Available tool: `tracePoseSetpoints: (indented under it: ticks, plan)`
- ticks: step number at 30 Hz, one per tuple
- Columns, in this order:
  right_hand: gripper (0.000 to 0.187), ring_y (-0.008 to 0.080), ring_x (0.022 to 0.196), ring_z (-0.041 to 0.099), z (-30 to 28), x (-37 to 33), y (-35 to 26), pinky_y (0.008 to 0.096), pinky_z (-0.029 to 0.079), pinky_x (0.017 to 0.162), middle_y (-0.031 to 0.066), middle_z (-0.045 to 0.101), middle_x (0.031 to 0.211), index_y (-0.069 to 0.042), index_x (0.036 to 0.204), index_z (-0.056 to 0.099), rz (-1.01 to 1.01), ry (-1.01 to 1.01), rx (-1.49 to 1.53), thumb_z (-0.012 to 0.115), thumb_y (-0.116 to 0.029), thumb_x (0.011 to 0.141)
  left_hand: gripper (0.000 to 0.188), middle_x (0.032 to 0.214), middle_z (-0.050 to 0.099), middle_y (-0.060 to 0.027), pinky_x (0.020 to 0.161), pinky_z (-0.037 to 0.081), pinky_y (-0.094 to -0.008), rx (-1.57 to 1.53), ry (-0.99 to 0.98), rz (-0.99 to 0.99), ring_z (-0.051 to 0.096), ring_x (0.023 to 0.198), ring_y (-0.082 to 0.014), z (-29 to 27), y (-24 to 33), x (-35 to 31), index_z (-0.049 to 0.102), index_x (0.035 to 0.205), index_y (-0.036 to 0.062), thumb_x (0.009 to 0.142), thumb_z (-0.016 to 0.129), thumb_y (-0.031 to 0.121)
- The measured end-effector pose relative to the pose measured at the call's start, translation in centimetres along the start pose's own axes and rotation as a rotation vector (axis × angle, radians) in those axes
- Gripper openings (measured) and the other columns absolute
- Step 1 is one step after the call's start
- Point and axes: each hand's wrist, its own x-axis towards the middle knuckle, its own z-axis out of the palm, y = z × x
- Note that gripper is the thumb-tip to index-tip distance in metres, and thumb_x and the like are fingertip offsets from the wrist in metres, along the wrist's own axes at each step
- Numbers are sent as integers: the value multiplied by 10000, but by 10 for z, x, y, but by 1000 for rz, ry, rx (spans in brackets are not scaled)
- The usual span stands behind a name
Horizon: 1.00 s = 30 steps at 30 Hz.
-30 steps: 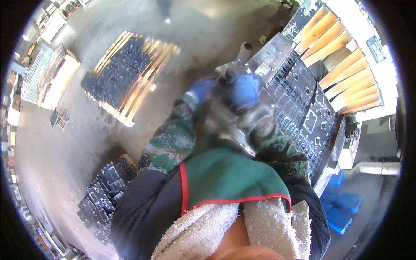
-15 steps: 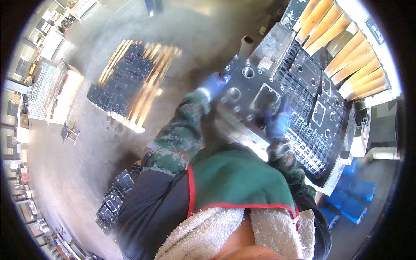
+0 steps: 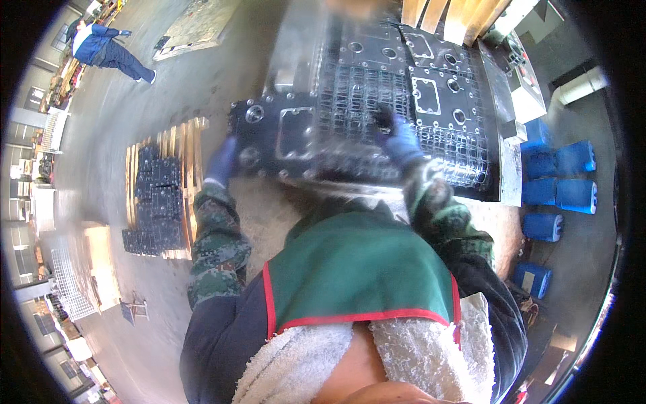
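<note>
A flat black metal plate (image 3: 266, 121) with round holes and one large framed opening lies at the left side of a wire-mesh bed, jutting past its left edge. My left hand (image 3: 222, 161), in a blue glove, is closed on the plate's left edge; its fingers are partly hidden and blurred. My right hand (image 3: 404, 143), gloved in blue with darkened fingertips, is over the wire mesh (image 3: 356, 101), to the right of the plate and apart from it. Motion smears its fingers. More black plates (image 3: 444, 94) of the same kind lie on the mesh at the far right.
Upright tan slats (image 3: 457, 23) hang at the bed's far end. Blue plastic jugs (image 3: 575, 195) stand on the floor at right. To the left, a wooden pallet (image 3: 195, 145) bears stacked black plates (image 3: 158, 195). Another person (image 3: 108, 50) is at the far left.
The view has swung round, and a person has come into it at far left. My right hand has moved away from the plate, over the mesh. My left hand stays at the plate's left edge.
</note>
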Motion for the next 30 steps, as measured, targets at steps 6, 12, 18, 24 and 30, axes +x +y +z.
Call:
tracePoseSetpoints:
  ticks: [6,12,18,24,30]
  plan:
    - [644,342,1107,590,-139,-16,90,417,431,941,225,635,1213,14,1254,593,572,491,-258,433,-543,974,560,1195,648,-130,917,480,-361,-75,32,27,601,1043,-199,-2,-2,-10,606,1266,-4,951,565,457]
    - [607,356,1300,464,-169,6,121,444,354,1091,184,458,1446,-129,1482,347,369,-91,-896,515,-365,948,483,1204,663,-110,949,477,-318,71,59,54,636,1020,-204,-10,-26,8,614,1250,-19,966,575,370]
    - [806,370,838,645,-168,36,127,510,466,801,210,667,949,-23,1075,660,376,-87,-548,221,-688,952,645,1305,612,-149,1036,408,-368,509,184,101,570,1180,-267,4,-1,-11,583,1305,21,920,582,539]
    - [300,329,818,638,-176,28,117,467,484,728,191,671,938,-59,1146,596,-148,-45,-498,517,-265,942,576,1106,691,-178,938,469,-377,392,230,83,632,1023,-240,16,22,-23,641,1220,26,909,612,510]
    - [458,351,853,694,-179,31,57,449,526,722,217,706,952,-24,1279,557,8,27,-670,639,-222,874,534,1049,709,-160,871,492,-382,227,233,137,651,937,-239,20,-6,2,649,1178,-2,934,591,470]
